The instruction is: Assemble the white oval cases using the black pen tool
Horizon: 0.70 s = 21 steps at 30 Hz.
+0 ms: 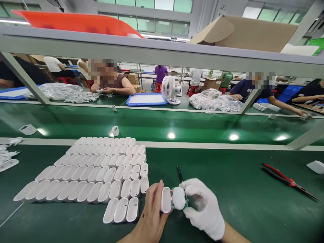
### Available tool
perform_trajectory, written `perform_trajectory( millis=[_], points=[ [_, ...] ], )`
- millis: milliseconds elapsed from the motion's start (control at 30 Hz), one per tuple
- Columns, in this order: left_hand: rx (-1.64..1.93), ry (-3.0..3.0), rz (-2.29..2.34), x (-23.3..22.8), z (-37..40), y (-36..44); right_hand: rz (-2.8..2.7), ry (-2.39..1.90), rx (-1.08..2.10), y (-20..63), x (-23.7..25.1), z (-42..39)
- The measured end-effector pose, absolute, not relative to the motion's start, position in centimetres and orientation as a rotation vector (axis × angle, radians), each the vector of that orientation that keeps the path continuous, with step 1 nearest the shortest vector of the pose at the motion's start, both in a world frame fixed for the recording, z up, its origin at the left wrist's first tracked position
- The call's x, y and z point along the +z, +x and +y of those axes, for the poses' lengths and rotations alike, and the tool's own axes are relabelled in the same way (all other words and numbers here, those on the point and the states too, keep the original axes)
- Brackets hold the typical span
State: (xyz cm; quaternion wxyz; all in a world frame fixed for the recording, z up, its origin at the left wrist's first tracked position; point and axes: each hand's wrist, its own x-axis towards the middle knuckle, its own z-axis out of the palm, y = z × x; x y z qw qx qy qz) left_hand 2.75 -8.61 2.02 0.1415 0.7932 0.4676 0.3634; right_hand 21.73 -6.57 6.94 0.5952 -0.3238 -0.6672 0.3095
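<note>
My bare left hand (153,209) grips a white oval plastic housing (166,200), its open side facing up and toward me. Close against the housing's right side is a small green circuit board with a white pad on it (179,198), pinched between the thumb and fingers of my gloved right hand (202,207). Just beyond that glove lies a thin black pen-like tool (179,172), partly hidden by it. To the left stand rows of matching white housings (86,172), open side up, with a short row of 3 (120,210) nearest my left hand.
Red-and-black long-nose pliers (291,182) lie at the right. A green belt (202,126) runs behind the bench, carrying a few white parts (115,131). White pieces (8,158) are heaped at far left. A shelf beam (162,49) crosses overhead; co-workers sit opposite near a fan (169,88).
</note>
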Motion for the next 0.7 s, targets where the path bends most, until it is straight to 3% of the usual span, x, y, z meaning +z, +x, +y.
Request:
perform_trajectory(
  millis=[400,700],
  points=[
    [1.067,2.371,1.296,2.1,-8.2,2.7,-1.922,-0.709,0.338,21.7,8.0,-6.2],
    [1.107,2.369,1.306,2.5,-8.3,2.9,-1.796,-0.733,0.46,21.7,8.0,-6.3]
  ],
)
